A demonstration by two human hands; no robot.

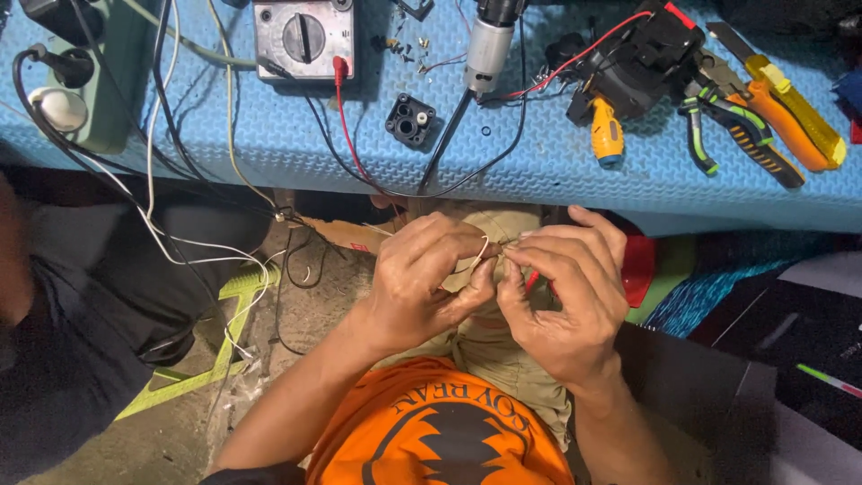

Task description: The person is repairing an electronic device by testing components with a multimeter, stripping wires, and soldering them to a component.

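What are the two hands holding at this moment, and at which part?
Both hands pinch a thin pale wire: the left hand holds its loop, the right hand its end, between thumb and fingertips.

Two bare hands, the left hand [417,278] and the right hand [561,292], meet below the near edge of one blue foam mat [539,162]. Between them runs one thin pale wire [482,256]. On the mat sit one grey dial meter [303,38] at the far edge, one small black square part [411,119] near the middle, one silver motor [489,45], one yellow-handled screwdriver [607,133], one pair of green-and-black pliers [732,130], one orange-handled tool [781,121] and one yellow utility knife [790,90] towards the right corner. One green power strip [108,81] lies at the left edge.
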